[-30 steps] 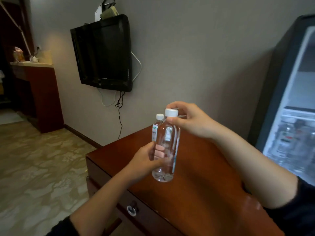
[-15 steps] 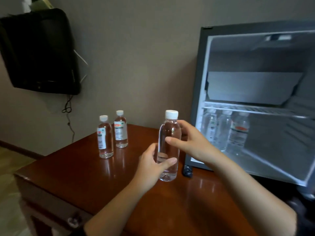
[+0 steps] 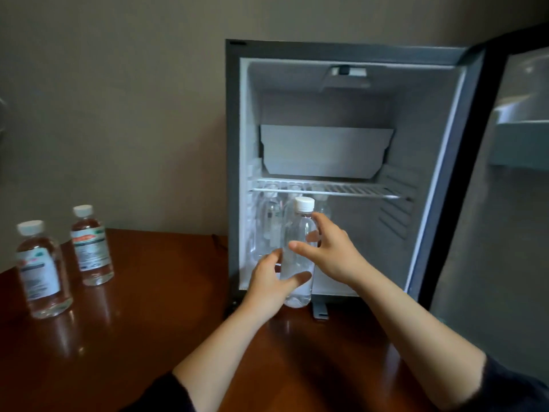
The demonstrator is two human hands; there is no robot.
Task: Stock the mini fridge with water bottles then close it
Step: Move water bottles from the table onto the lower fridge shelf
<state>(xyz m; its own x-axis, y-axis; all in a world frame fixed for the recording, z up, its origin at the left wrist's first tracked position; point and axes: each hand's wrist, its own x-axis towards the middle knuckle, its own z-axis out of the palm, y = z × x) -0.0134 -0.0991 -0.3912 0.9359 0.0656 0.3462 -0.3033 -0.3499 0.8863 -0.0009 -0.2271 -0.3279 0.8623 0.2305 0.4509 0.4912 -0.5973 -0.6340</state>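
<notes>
Left hand [image 3: 267, 285] and right hand [image 3: 334, 252] are holding a capped water bottle [image 3: 299, 264] upright at the open mini fridge [image 3: 233, 144], with fingers [image 3: 322, 219] curling round it. Left low, right higher. Two labelled bottles [image 3: 41, 269] [image 3: 92, 248] are standing on the worktop [image 3: 148, 322].

Both bare forearms [image 3: 401, 316] stretch forward and converge. The left hand [image 3: 269, 281] grips the lower body of a clear plastic white-capped water bottle [image 3: 298, 230], thumb across its front; the right hand [image 3: 332, 251] holds it just above, index finger reaching the neck.
</notes>
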